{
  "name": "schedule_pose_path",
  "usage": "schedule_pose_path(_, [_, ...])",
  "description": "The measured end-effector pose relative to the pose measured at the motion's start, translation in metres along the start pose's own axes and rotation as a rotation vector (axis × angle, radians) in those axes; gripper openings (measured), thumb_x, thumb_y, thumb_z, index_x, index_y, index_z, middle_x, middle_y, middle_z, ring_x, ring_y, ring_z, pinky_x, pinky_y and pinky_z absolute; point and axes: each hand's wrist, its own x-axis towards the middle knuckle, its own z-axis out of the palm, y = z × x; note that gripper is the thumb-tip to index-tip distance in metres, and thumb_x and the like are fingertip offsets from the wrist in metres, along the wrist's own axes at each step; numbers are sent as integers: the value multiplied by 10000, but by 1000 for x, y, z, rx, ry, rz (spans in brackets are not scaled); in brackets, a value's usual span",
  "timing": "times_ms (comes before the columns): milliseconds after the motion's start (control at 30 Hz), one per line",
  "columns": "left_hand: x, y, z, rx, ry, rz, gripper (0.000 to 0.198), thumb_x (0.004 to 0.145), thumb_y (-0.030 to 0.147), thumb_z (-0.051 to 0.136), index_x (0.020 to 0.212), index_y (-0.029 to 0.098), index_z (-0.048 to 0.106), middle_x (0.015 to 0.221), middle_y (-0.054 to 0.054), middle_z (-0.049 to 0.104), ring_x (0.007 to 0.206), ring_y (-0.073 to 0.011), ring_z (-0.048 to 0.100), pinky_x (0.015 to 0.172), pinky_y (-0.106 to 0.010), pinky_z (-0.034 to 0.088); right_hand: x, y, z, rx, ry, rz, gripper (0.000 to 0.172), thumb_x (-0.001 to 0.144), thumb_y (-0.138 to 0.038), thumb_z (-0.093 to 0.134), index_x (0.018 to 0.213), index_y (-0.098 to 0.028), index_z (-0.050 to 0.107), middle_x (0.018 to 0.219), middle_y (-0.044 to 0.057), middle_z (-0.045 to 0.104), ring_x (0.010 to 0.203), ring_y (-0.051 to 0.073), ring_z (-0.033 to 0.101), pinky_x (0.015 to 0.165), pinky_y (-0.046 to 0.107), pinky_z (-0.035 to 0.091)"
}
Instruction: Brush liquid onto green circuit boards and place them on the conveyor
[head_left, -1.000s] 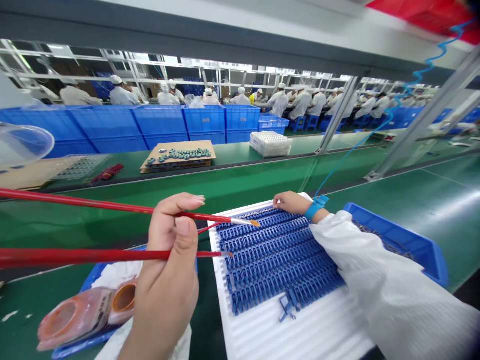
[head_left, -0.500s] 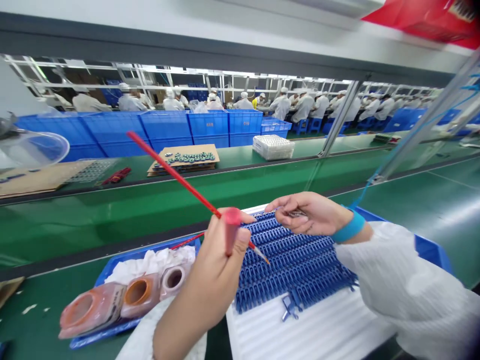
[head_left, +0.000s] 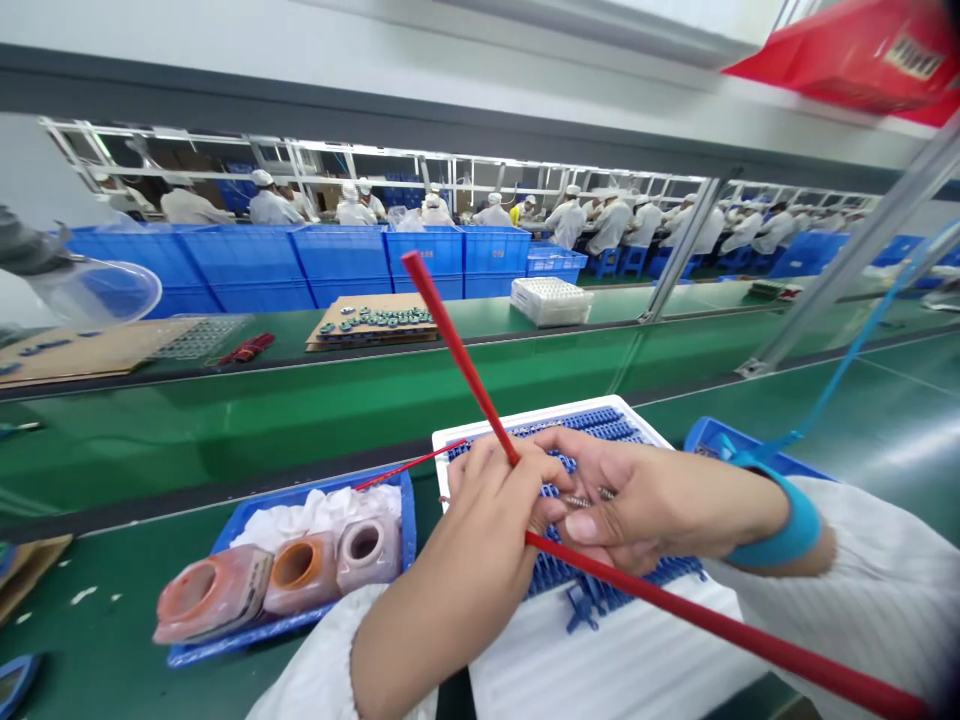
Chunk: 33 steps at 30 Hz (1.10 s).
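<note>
visibly, metal coils (head_left: 576, 502) lie between the fingers (head_left: 592, 526) of the right hand (head_left: 664, 498).

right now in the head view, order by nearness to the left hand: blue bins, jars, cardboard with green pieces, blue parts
1. Blue parts: beneath the left hand
2. Jars: to its left
3. Cardboard: ahead-left, beyond the green panel
4. Blue bins: behind the cardboard

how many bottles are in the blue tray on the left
3, side by side: the left bottle with a reddish-orange neck, the middle bottle with an orange one, the right bottle with a pale one. Others under the white sheets would be hidden.
</note>
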Motion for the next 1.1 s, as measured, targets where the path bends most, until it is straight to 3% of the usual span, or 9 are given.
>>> schedule_pose_path(200, [-1, 2, 0, 32, -43, 25, 271, 857, 40, 410, 984, 279, 404, 1138, -8, 503, 1093, -222, 404, 901, -421, 370, -3, 4, 8, -22, 47, -3, 458, 984, -213, 664, 1155, -159, 242, 771, 2, 461, 489, 19, 326, 421, 60, 264])
schedule_pose_path(367, [-2, 1, 5, 97, 18, 63, 222, 856, 57, 415, 958, 254, 420, 1080, -37, 525, 1099, -268, 410, 889, -477, 358, 0, 7, 10, -33, 100, 14, 493, 969, -258, 708, 1162, -153, 267, 741, -24, 440, 488, 12, 319, 430, 58, 262])
schedule_pose_path(633, [1, 2, -3, -6, 112, -68, 108, 965, 216, 319, 947, 265, 414, 1032, -12, 514, 990, -190, 472, 885, -391, 366, -8, 2, 2, -71, 153, 3, 503, 980, -342, 710, 1215, -123, 322, 718, -18, 425, 505, 28, 293, 443, 95, 209])
schedule_pose_path(767, [3, 2, -7, -43, 148, -125, 113, 962, 230, 330, 910, 255, 427, 978, -6, 522, 954, -191, 478, 892, -402, 348, -12, 9, -3, -312, 364, -99, 493, 945, -456, 717, 1169, -107, 450, 706, -24, 411, 513, 42, 314, 449, 104, 247])
schedule_pose_path(900, [3, 0, -5, -61, 157, -144, 111, 965, 269, 340, 907, 256, 433, 937, 0, 511, 913, -192, 471, 857, -388, 352, -10, 19, 3, -725, 601, -344, 233, 945, -336, 643, 1025, -132, 563, 746, -4, 500, 643, 81, 462, 563, 118, 364])
schedule_pose_path(1100, [3, 0, -1, -125, 163, -155, 185, 980, 298, 288, 876, 244, 431, 918, -2, 497, 886, -181, 463, 823, -368, 358, -1, 25, 13, -917, 689, -416, 155, 973, -265, 496, 906, -149, 574, 794, -18, 553, 686, 86, 511, 587, 140, 391])
